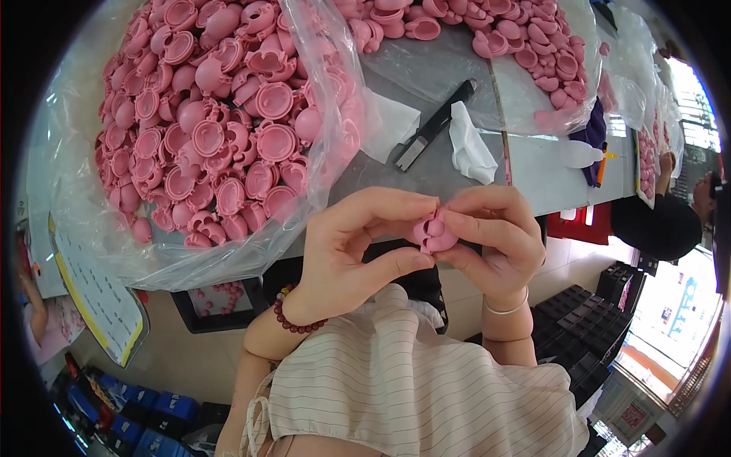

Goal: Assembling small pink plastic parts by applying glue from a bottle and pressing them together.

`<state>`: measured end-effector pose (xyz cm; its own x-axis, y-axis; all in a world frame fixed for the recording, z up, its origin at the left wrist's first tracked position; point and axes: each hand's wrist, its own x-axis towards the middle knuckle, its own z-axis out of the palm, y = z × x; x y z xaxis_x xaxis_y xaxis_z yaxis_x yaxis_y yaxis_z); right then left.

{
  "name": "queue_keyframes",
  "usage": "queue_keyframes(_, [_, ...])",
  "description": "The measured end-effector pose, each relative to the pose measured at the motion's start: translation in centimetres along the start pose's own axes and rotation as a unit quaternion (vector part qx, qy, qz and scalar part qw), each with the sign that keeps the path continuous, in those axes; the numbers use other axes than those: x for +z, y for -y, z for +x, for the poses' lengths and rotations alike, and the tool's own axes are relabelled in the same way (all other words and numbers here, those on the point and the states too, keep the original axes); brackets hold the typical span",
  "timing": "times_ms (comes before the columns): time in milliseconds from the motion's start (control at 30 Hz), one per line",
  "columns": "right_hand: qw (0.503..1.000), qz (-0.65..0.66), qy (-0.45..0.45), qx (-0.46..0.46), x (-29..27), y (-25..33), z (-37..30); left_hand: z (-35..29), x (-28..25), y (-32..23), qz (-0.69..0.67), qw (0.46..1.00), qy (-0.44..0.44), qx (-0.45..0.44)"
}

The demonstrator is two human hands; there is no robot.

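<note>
Between the fingertips of both hands is a small pink rounded plastic part (435,233), hollow-looking with a gap in its side. My left hand (358,240) pinches it from the left with thumb and index finger; a dark red bead bracelet circles that wrist. From the right, my right hand (495,236) grips the same part with its thumb and fingers; a thin bangle sits on this wrist. Just beyond the left hand, a clear plastic bag (251,259) lies spread with a heap of similar pink shells (209,137) in it.
A black utility knife (438,126) and white tissues (470,145) lie on the grey table (381,179). More pink shells (525,38) sit in plastic at the back. A black tray (221,305) is below the table edge. Another person (659,225) is at the far right.
</note>
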<state>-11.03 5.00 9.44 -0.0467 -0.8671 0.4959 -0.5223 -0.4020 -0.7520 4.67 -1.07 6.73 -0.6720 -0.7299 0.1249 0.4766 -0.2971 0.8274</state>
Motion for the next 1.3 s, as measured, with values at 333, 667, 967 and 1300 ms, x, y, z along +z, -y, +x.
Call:
queue_keyframes(333, [0.999,-0.037,-0.009,-0.036,0.0,0.0,-0.4,0.0,0.0,0.0,0.008,0.999,0.016,-0.033])
queue_keyframes(667, [0.995,-0.09,-0.02,-0.025,0.0,0.4,-0.8,0.0,0.0,-0.1,0.009,0.998,0.022,-0.05])
queue_keyframes(967, [0.984,-0.135,-0.01,-0.114,0.6,0.9,-1.6,0.0,0.1,-0.3,0.047,0.998,0.02,-0.037])
queue_keyframes(1300, [0.83,-0.254,-0.495,0.042,-7.6,-5.3,-3.9,0.1,0.0,0.4,0.055,0.997,-0.004,0.046])
